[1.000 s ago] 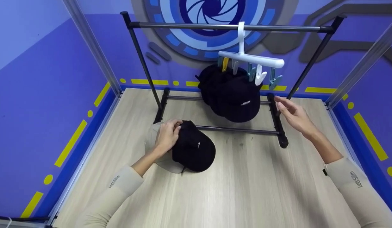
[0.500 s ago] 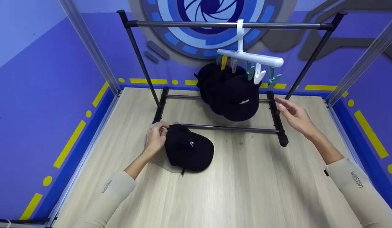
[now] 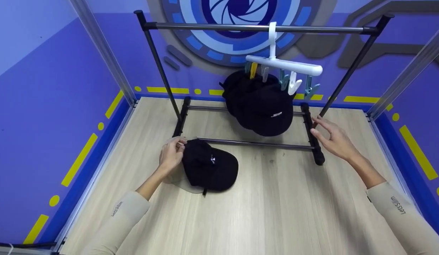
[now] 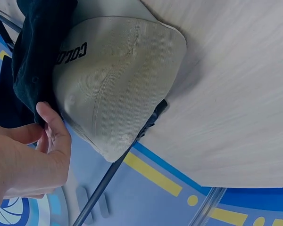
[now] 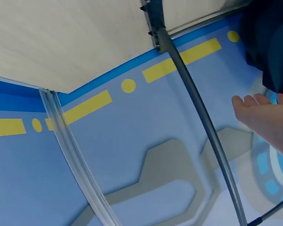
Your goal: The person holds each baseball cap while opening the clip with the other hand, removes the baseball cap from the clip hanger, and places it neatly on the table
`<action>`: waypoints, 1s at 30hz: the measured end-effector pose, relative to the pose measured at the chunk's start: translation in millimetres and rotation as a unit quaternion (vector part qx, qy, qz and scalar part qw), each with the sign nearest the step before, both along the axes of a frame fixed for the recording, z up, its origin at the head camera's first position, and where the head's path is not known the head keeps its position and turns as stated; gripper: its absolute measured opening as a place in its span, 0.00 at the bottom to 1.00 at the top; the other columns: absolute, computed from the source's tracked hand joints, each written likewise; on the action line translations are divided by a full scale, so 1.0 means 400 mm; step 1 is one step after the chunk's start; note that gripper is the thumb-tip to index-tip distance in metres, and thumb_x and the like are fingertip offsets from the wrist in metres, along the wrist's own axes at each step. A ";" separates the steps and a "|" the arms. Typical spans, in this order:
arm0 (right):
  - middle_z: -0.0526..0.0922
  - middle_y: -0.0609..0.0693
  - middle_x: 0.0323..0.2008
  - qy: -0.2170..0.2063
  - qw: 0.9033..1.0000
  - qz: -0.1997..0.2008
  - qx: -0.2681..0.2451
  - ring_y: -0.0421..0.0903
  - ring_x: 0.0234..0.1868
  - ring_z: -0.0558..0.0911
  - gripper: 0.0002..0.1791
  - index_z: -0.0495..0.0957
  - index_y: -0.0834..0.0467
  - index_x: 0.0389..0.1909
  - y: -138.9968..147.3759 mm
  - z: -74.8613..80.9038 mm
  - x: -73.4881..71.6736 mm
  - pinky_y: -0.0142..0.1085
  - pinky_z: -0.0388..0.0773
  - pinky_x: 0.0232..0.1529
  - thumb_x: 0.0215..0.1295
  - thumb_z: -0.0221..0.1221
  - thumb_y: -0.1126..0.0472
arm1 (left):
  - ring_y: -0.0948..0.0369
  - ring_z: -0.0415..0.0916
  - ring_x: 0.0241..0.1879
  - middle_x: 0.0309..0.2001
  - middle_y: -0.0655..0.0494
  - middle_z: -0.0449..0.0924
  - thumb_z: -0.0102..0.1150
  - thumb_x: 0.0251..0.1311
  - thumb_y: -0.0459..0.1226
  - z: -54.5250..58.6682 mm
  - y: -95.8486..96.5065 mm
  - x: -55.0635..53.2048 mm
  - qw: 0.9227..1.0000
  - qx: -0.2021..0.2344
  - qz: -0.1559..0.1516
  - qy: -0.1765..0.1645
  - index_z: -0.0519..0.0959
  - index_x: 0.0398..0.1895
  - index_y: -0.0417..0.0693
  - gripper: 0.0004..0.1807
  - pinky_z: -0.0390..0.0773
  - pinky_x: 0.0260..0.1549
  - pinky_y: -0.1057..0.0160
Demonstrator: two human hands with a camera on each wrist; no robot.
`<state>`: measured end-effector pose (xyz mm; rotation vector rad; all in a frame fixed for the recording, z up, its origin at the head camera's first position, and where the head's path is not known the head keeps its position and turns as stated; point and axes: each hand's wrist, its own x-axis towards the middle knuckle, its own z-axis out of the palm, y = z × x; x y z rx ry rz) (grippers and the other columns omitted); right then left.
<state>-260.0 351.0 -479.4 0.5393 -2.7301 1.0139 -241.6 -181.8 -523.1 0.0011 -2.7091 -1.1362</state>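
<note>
My left hand (image 3: pixel 170 154) pinches the back edge of a black cap (image 3: pixel 221 168) with a small white emblem, at the left front of the rack. A beige cap (image 4: pixel 118 80) with dark lettering lies partly beneath it; the left wrist view shows its crown, while the head view shows mostly its brim. My right hand (image 3: pixel 334 140) is held empty by the rack's right post, fingers extended and thumb apart. Behind, dark caps (image 3: pixel 267 113) hang from a white clip hanger (image 3: pixel 286 65); how many overlap there is hard to tell.
A black metal garment rack (image 3: pixel 219 27) carries the hanger on its top bar. Clips in yellow, white, grey and teal line the hanger, including a teal clip (image 3: pixel 310 88) at its right end. Purple walls (image 3: pixel 38 92) enclose the wooden surface (image 3: pixel 269 212).
My left hand has shifted left, bringing the black cap over more of the beige one. My right hand has dropped slightly, and its thumb and fingers have spread apart.
</note>
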 end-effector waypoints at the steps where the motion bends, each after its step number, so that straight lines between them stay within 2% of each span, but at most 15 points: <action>1: 0.63 0.72 0.74 -0.001 1.000 0.000 0.008 0.74 0.75 0.60 0.29 0.67 0.65 0.73 0.003 -0.002 0.000 0.72 0.55 0.69 0.76 0.57 0.56 | 0.50 0.84 0.39 0.37 0.45 0.87 0.57 0.62 0.26 -0.001 0.000 -0.001 1.000 -0.003 -0.001 -0.001 0.84 0.42 0.42 0.10 0.78 0.41 0.50; 8: 0.56 0.73 0.76 -0.021 0.998 0.002 0.059 0.73 0.78 0.53 0.33 0.65 0.66 0.74 0.022 -0.021 0.011 0.72 0.50 0.71 0.75 0.58 0.53 | 0.53 0.81 0.35 0.32 0.49 0.86 0.54 0.56 0.26 -0.001 -0.006 -0.013 0.999 -0.028 -0.008 -0.013 0.85 0.40 0.44 0.13 0.77 0.37 0.51; 15: 0.61 0.76 0.73 0.031 0.994 0.009 0.104 0.76 0.75 0.59 0.31 0.69 0.63 0.72 0.033 -0.049 0.018 0.72 0.54 0.69 0.72 0.61 0.56 | 0.50 0.82 0.40 0.39 0.48 0.87 0.54 0.60 0.28 0.009 -0.004 -0.023 0.999 -0.040 0.005 -0.030 0.85 0.40 0.45 0.12 0.79 0.41 0.47; 20: 0.60 0.75 0.73 0.031 0.990 0.011 0.137 0.75 0.75 0.58 0.33 0.68 0.61 0.73 0.035 -0.058 0.023 0.74 0.53 0.68 0.71 0.62 0.53 | 0.51 0.84 0.38 0.37 0.48 0.86 0.55 0.62 0.29 0.025 0.007 -0.043 0.999 -0.035 0.017 -0.020 0.84 0.43 0.44 0.11 0.80 0.40 0.47; 23: 0.59 0.76 0.74 0.021 0.991 0.010 0.135 0.75 0.75 0.57 0.35 0.66 0.61 0.74 0.038 -0.055 0.020 0.75 0.52 0.68 0.71 0.62 0.53 | 0.51 0.84 0.37 0.36 0.47 0.85 0.55 0.61 0.28 0.041 0.027 -0.058 1.000 -0.020 -0.001 0.003 0.84 0.44 0.42 0.12 0.80 0.41 0.49; 26: 0.59 0.76 0.74 0.019 0.991 0.005 0.132 0.75 0.75 0.58 0.35 0.65 0.61 0.75 0.042 -0.042 0.008 0.74 0.53 0.68 0.72 0.61 0.52 | 0.50 0.84 0.38 0.37 0.45 0.86 0.55 0.61 0.26 0.062 0.058 -0.076 0.999 0.002 -0.035 0.023 0.84 0.44 0.39 0.12 0.81 0.43 0.51; 30: 0.59 0.76 0.74 0.017 0.991 -0.003 0.132 0.76 0.75 0.58 0.36 0.65 0.64 0.74 0.043 -0.013 -0.012 0.74 0.52 0.69 0.72 0.61 0.51 | 0.51 0.84 0.39 0.38 0.44 0.86 0.54 0.62 0.27 0.095 0.113 -0.101 0.997 0.011 -0.074 0.029 0.84 0.47 0.37 0.13 0.82 0.45 0.54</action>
